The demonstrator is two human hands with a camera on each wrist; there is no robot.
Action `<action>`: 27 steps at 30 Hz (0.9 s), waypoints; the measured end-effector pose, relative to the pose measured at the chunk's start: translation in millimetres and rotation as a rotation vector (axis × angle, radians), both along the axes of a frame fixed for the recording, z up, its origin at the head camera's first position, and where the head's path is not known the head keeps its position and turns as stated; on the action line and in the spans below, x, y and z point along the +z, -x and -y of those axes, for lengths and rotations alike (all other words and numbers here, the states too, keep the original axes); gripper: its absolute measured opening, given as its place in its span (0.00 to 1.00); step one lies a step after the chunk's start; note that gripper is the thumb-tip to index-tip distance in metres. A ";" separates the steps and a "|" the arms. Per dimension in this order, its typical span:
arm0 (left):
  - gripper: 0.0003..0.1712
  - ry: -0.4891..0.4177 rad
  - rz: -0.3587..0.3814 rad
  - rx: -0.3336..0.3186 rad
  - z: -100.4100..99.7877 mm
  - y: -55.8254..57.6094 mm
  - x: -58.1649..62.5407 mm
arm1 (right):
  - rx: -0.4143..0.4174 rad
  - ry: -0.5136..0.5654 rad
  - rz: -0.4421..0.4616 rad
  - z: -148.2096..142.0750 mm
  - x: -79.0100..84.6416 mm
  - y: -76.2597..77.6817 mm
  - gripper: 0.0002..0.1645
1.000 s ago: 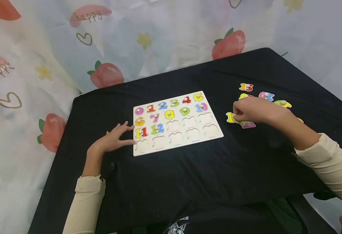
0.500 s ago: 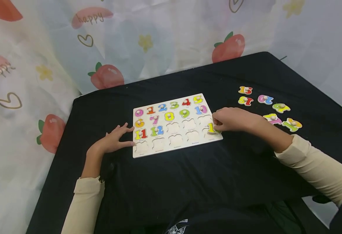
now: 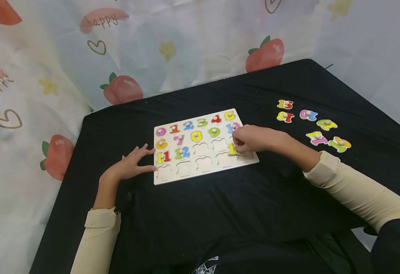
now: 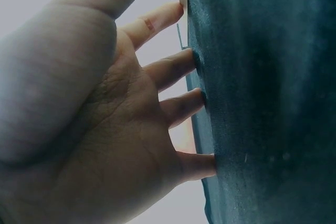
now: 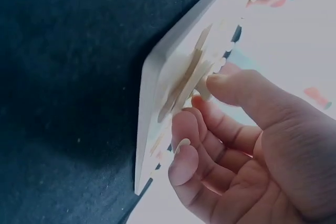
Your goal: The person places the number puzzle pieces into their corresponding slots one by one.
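A white wooden number board [image 3: 193, 168] lies on the black cloth, with colourful number pieces from 0 to 12 in its recesses and several bare recesses below. My left hand [image 3: 128, 163] is spread flat at the board's left side, thumb and a finger touching its edge. Over the board's right part, my right hand [image 3: 254, 137] pinches a number puzzle piece [image 3: 232, 149] by its knob; a yellow 1 shows, and the other digit is hidden by the fingers. In the right wrist view the piece [image 5: 185, 85] is tilted close above the board; contact is unclear.
Several loose number pieces lie on the right of the table, among them a 15 piece [image 3: 285, 104], a pink-and-blue piece [image 3: 308, 115] and a green-and-orange piece [image 3: 339, 144]. A fruit-printed curtain [image 3: 186, 49] stands behind the table.
My right hand has lifted the yellow-1 piece from the loose pieces and carried it left, over the board's right part. My left hand has stayed at the board's left edge.
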State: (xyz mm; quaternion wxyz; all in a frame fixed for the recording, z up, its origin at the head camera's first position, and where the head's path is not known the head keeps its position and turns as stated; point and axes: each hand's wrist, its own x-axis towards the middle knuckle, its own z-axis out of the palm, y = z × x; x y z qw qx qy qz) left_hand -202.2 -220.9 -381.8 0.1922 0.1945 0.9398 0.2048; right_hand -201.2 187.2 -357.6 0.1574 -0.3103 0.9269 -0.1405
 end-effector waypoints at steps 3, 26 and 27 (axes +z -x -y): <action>0.46 0.001 0.002 0.003 0.4 -1.2 0.4 | 0.013 0.009 0.001 4.8 -0.6 2.8 0.04; 0.46 0.021 0.007 0.014 -1.5 1.4 1.7 | 0.080 -0.037 -0.125 61.5 -4.8 7.8 0.06; 0.46 0.019 0.008 0.014 -1.6 1.1 2.0 | 0.074 -0.042 -0.132 63.8 -4.3 7.9 0.06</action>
